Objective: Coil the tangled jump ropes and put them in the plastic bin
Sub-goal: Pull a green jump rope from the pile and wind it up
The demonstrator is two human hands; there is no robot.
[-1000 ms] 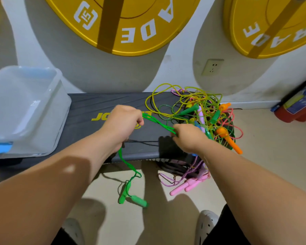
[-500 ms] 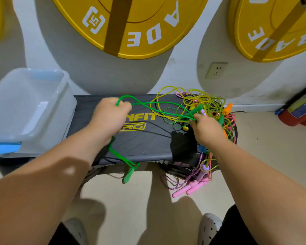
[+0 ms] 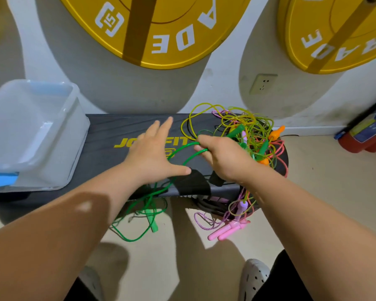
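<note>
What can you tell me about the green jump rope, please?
The green jump rope is a thin, glossy cord, seemingly plastic, with a green handle. The right hand pinches two strands over the black bench; they pass beneath the open left hand, drop off the front edge and hang in loose loops, uncoiled.

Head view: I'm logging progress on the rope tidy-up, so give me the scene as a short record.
left hand: open, fingers spread over black step board
right hand: grips green rope loops
green rope: hangs over the board's front edge
tangle: on board's right end
plastic bin: on board's left end, no rope inside
</note>
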